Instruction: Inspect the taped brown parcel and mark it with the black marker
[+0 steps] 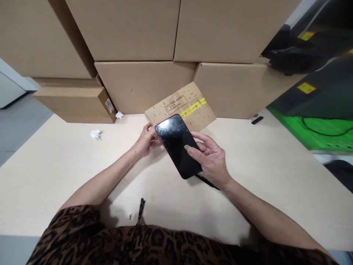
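Observation:
A black smartphone [178, 145] with a dark, glossy screen is tilted over the table in my right hand [212, 158]. My right thumb presses on its screen while the other fingers go round the edge and behind. Just beyond the phone is a flat cardboard box [176, 105] with printed text and yellow tape. My left hand [147, 141] is closed at the near left end of this box, by the phone's left edge; some of its fingers are hidden. Beneath my right hand a thin black pen-like thing [208, 181] lies on the table.
Large cardboard boxes [124, 33] are stacked across the back. A smaller closed box [74, 105] stands at the left. Crumpled white scraps [96, 134] lie on the pale table [55, 173]. A small black piece [257, 120] is at the back right, near a green surface [325, 136] with a cable.

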The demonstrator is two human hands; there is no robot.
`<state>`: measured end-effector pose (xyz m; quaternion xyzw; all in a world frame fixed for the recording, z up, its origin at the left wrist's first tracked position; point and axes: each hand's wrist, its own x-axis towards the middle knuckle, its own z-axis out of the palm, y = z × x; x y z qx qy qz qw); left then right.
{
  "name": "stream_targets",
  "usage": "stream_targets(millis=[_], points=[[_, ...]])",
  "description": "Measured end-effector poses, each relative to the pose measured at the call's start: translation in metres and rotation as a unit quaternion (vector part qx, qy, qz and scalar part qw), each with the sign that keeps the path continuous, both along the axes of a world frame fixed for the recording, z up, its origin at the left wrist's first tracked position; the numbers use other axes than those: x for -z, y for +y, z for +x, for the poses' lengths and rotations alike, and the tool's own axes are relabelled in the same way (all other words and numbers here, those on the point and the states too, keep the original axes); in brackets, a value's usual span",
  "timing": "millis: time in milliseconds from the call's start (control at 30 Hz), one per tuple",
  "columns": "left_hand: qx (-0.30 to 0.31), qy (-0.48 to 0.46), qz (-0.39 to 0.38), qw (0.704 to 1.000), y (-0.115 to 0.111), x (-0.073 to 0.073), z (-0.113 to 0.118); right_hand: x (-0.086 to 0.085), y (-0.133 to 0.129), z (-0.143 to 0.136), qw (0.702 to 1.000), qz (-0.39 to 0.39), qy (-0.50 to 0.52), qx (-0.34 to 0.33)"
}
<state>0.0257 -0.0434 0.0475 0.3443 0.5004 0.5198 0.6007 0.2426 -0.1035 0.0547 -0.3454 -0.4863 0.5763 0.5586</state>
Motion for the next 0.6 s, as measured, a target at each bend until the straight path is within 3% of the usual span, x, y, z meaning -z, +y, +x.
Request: stream_targets(millis=[233,600], points=[[0.0,0.003,0.001,1.0,0.0003,0.0047,-0.0002,0.0033,0.0,-0.003,1.0,-0.015,0.011,-0.011],[0.005,0.003,-0.003,1.0,-0.002,-0.0007,0.0021,0.0088,0.0051,-0.0027,0.999,-0.029,0.019,0.004]])
